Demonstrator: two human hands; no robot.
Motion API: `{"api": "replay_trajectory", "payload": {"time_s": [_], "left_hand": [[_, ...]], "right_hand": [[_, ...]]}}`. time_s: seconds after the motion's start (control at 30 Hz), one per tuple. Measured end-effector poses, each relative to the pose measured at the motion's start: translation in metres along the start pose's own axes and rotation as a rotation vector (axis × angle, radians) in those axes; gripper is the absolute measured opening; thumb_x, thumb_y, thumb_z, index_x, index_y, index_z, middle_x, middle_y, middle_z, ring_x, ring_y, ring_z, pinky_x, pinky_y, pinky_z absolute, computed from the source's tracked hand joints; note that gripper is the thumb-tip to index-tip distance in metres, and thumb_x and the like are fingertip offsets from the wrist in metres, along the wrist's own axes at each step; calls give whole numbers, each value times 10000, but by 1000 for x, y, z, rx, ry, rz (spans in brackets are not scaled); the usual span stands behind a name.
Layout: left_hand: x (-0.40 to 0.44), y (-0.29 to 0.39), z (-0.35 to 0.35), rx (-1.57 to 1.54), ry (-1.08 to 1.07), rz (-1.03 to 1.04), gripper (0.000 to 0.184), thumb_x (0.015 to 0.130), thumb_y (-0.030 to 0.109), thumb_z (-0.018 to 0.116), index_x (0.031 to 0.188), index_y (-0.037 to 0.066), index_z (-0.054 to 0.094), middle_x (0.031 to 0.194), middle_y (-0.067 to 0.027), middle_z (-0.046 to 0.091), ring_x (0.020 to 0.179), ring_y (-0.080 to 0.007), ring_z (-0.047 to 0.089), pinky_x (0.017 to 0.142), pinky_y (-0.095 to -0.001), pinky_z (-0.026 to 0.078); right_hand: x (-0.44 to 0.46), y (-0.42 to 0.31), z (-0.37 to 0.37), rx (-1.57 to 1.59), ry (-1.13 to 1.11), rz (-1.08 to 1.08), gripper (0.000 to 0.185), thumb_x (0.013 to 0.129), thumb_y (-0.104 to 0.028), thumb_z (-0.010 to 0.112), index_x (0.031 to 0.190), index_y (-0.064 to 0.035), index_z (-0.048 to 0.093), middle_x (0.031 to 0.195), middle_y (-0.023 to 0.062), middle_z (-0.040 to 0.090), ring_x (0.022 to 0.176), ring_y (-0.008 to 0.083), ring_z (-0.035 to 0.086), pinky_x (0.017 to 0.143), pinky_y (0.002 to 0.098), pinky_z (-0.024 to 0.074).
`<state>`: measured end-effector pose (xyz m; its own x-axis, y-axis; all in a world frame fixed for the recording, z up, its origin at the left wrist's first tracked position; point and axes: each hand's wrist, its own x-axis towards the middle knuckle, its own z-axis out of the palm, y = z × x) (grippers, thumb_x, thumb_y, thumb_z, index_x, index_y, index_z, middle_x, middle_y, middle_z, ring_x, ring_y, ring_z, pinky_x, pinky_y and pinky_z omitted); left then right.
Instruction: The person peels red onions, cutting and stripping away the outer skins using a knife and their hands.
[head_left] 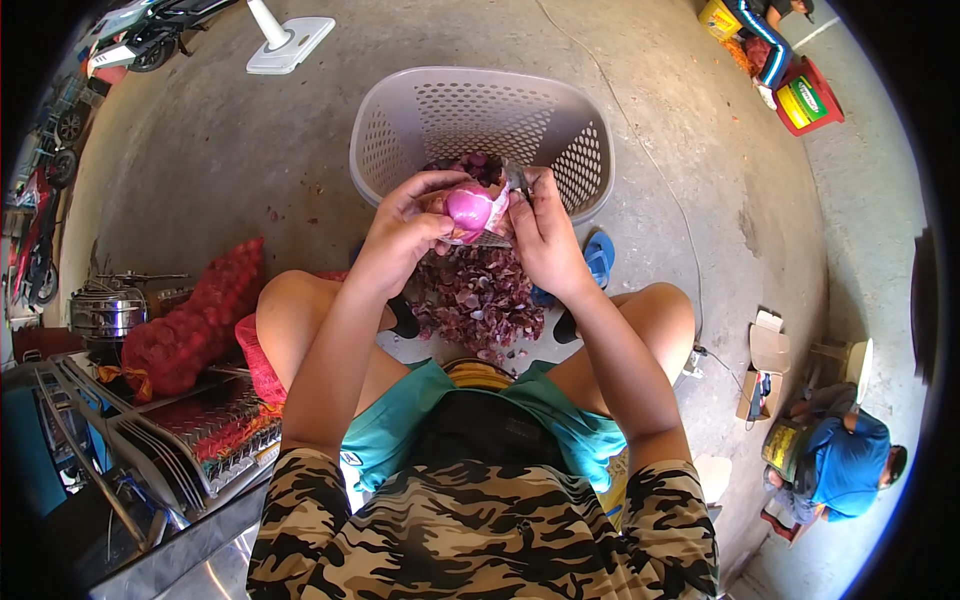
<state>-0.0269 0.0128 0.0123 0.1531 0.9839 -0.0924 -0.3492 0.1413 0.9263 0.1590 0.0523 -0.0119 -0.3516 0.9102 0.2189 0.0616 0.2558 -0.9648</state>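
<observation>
My left hand (402, 228) is closed around a red onion (467, 209), its smooth purple side facing up and some papery skin still at its edge. Pressed close to the onion's right side is my right hand (545, 238), fingers closed on a small knife (516, 178); only a short dark part of it shows. Both hands are over the near rim of a grey perforated laundry basket (480, 74). More dark red onions or skins lie inside, partly hidden by my hands. A heap of onion skins (482, 300) covers the floor between my feet.
Red mesh sacks of onions (195, 325) lie to the left beside a metal sidecar frame (150, 440) and a steel pot (108, 312). Blue slippers (599, 257) and an open cardboard box (768, 360) are at right. Two other people sit by the right wall, one near a red bucket (808, 98).
</observation>
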Motion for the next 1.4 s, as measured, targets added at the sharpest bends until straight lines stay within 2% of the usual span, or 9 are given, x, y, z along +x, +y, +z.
{"api": "replay_trajectory", "payload": {"time_s": [0.07,0.17,0.27,0.43,0.53,0.8,0.9,1.1,1.4], "left_hand": [[0,1,-2,-66,-16,-25,540,742,154,589,1240,-15,463,1045,-96,608,828,-140,613,615,-220,445],[1,3,-3,-149,-24,-64,540,757,170,578,1251,-5,447,1059,-95,593,836,-146,609,623,-233,443],[2,1,0,-169,-2,-60,509,796,187,571,1257,15,442,1075,-80,579,858,-139,586,643,-240,437],[2,-4,5,19,114,-36,425,871,208,559,1257,60,460,1078,-42,567,872,-110,540,667,-235,421],[2,-3,6,223,123,11,413,869,190,580,1249,73,471,1056,-32,570,862,-90,531,662,-228,416],[1,-9,12,238,72,66,412,854,174,610,1231,74,481,1009,-15,572,832,-66,507,650,-209,410],[1,-9,10,236,58,64,401,857,167,605,1226,69,482,1020,-16,570,833,-65,507,647,-206,410],[3,-15,9,201,45,91,380,867,140,584,1223,57,481,1062,-20,566,845,-64,511,648,-199,413],[3,-15,8,208,37,59,381,860,119,589,1219,51,482,1025,-28,565,846,-73,512,671,-206,420]], "right_hand": [[0,-2,-1,82,-29,99,174,948,-79,425,1097,2,387,830,152,566,732,229,601,685,348,472],[0,-3,-1,-40,-1,16,169,948,-76,428,1093,2,387,831,151,563,768,227,607,698,342,471],[-1,-3,-2,163,-30,110,192,946,-93,439,1107,0,390,865,159,574,800,233,614,703,345,468],[-7,-20,-4,-132,-50,-15,288,933,-112,450,1181,7,366,934,201,594,825,306,623,705,382,476],[-7,-18,-1,-275,-87,-95,368,928,-128,459,1239,15,323,964,220,597,831,369,621,721,425,485],[-5,-19,-2,-477,-168,-136,382,923,-152,479,1244,-12,324,1030,245,601,871,413,607,709,466,489],[-5,-17,-1,-471,-161,-183,365,921,-152,474,1232,-23,332,939,221,628,818,400,620,665,464,495],[-7,-17,5,-531,-152,-128,341,895,-107,463,1211,-52,346,757,136,643,697,365,631,589,456,496],[-8,-11,8,-433,-137,-96,337,886,-79,457,1201,-47,344,744,132,635,703,366,628,608,453,484]]}}
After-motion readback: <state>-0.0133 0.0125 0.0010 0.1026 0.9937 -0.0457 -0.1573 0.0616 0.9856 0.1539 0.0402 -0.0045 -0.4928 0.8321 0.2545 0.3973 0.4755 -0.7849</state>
